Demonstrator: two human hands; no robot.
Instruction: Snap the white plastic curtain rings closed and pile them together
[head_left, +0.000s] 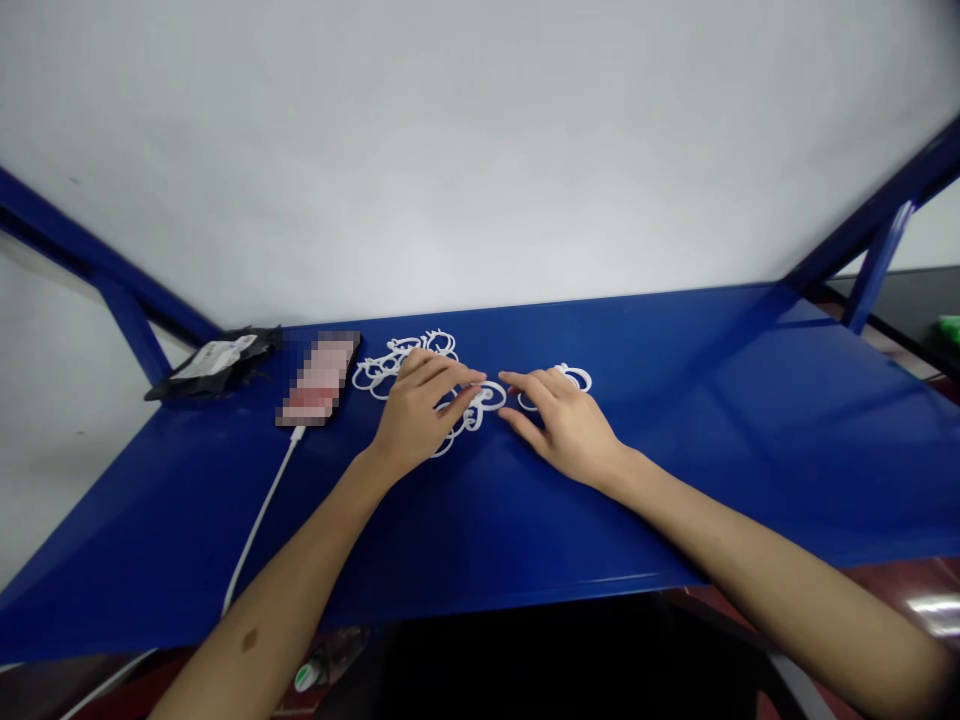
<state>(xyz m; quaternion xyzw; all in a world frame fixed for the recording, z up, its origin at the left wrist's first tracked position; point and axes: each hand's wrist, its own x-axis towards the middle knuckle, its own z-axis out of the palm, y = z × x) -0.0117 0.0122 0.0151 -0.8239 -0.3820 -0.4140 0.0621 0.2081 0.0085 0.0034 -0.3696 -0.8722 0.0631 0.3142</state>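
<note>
In the head view, the blue tabletop (750, 430) meets the white wall (480, 150) behind the phone (319, 380) and stretches far to the phone's right, leaving the right hand (574, 430) room there; left of the phone, a black packet (221, 358) takes the corner; a white cable (259, 515) runs from the phone's near end; white rings (475, 408) lie loosely right of the phone; among them, the left hand's (411, 415) thumb and forefinger nearly meet, whether gripping I cannot tell; the right thumb and forefinger stand apart.
</note>
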